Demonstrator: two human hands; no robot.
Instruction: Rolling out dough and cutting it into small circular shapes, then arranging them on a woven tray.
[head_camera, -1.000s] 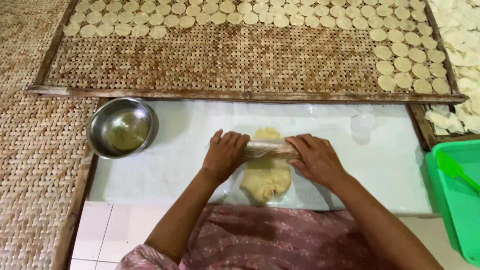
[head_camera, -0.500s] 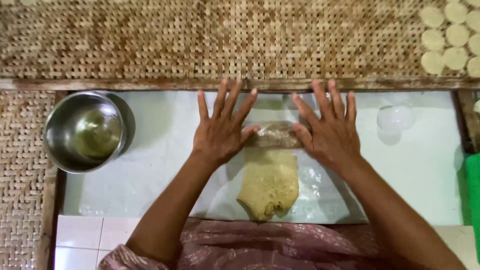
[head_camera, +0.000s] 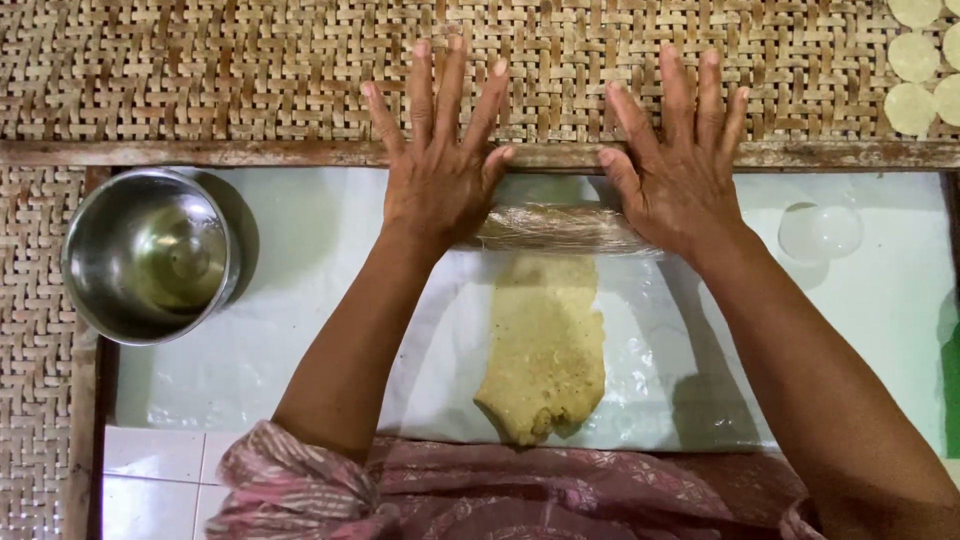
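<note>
Two flat, open hands, our left hand (head_camera: 440, 175) and right hand (head_camera: 675, 170), press a plastic-wrapped rolling pin (head_camera: 560, 228) lying three-to-nine across white plastic sheet (head_camera: 300, 340); flattened dough (head_camera: 545, 350) stretches toward six, woven tray (head_camera: 250, 70) at twelve.

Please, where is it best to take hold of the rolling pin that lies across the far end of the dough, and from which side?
Probably at its two ends, from above. The rolling pin lies crosswise over the dough, so the left hand and right hand press flat there, leaving the middle free.
</note>
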